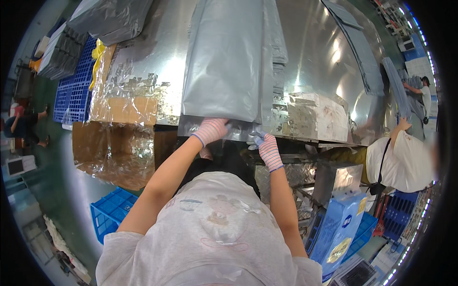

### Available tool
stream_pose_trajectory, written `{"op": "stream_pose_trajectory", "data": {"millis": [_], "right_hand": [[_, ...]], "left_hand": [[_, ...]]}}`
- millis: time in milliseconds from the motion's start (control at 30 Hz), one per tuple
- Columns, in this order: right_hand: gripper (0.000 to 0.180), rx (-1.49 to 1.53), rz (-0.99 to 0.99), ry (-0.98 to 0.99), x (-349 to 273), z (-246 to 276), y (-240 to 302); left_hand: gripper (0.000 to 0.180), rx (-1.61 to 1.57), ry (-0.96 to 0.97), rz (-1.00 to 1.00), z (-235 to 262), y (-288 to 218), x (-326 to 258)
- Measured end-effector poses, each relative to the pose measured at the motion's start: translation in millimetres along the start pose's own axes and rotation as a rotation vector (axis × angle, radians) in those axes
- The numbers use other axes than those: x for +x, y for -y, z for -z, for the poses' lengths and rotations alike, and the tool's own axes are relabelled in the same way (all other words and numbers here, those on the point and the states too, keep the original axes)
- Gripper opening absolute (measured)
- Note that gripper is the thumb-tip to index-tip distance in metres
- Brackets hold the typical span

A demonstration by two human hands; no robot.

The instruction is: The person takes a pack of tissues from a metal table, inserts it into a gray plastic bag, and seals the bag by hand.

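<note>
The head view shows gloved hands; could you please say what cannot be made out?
In the head view:
Grey plastic stack: far end, cut off by the top edge.
Left hand: palm, hidden by its own back.
Blue crate: right part, hidden by the left forearm.
Far-left person: details too small.

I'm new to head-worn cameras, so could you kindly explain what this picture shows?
There is no machine arm here: a person works with two hands in striped gloves. The single picture comes from a fisheye camera worn on the head, looking down, which is why straight edges bend near the rim. On the metal table lies a pile of grey plastic, with another grey stack to its right. The left hand and right hand are both at the pile's near edge; how firmly they grip is hard to tell. To the left, an open carton stands beside the table.
</note>
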State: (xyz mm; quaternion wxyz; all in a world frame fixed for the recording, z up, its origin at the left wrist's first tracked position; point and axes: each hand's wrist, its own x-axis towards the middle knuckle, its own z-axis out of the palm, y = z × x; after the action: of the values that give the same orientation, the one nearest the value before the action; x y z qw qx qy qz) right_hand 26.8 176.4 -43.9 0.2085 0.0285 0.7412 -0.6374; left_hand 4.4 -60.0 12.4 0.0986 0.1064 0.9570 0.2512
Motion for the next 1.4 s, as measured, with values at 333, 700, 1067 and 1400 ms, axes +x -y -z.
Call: {"op": "stream_pose_trajectory", "data": {"millis": [333,700,1067,1400], "right_hand": [[0.018,-0.415,0.247,-0.041,-8.0,-3.4,20.7],[0.026,0.371,-0.211,-0.066,-21.8,-1.9,33.6],[0.063,-0.203,-0.002,-0.186,9.4,2.3,66.5],[0.051,-0.028,-0.099,-0.169,6.0,-1.6,66.6]], "left_hand": [[0.019,-0.498,0.102,-0.158,-2.9,-62.7,7.1],[0.011,-0.89,-0.54,0.572,130.2,91.6,-182.0],[0.039,-0.564,-0.887,0.62,163.3,98.9,-181.4],[0.051,-1.447,-0.327,0.848,42.5,57.4,-107.1]]}}
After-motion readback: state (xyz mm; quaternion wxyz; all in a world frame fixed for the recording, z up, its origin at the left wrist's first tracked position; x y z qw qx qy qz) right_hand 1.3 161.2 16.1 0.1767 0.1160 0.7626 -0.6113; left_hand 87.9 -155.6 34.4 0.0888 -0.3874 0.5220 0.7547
